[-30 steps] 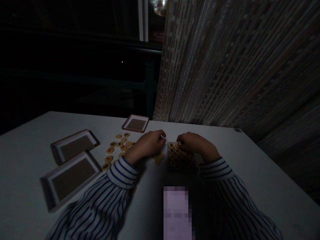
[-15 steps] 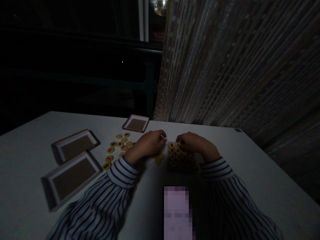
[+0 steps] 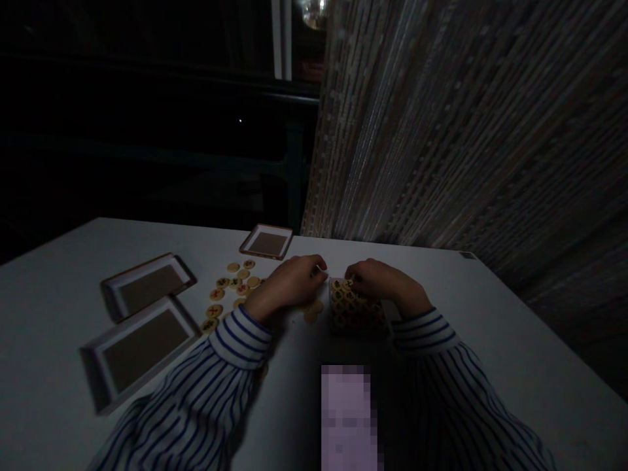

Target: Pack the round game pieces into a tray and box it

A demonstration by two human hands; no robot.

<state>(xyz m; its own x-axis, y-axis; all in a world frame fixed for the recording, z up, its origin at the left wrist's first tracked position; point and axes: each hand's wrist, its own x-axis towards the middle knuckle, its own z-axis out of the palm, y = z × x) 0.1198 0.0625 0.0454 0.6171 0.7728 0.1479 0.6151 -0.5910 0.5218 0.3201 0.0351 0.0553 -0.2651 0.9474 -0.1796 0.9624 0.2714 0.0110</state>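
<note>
Dim light. String curtain (image 3: 417, 118) hung at right, behind the white table (image 3: 490, 314). Two shallow trays (image 3: 147, 347) lay open at left; a third tray (image 3: 267, 244) sat near the far edge. Left hand (image 3: 289, 281): fingers curled, slight gap between index and thumb; could not tell whether anything was held. Right hand (image 3: 385, 284): fingers bent close together at the far side of the box (image 3: 330, 304); could not tell whether they pinched a piece. Packed pieces (image 3: 339, 296) filled the box; loose pieces (image 3: 214, 311) lay around the left hand.
</note>
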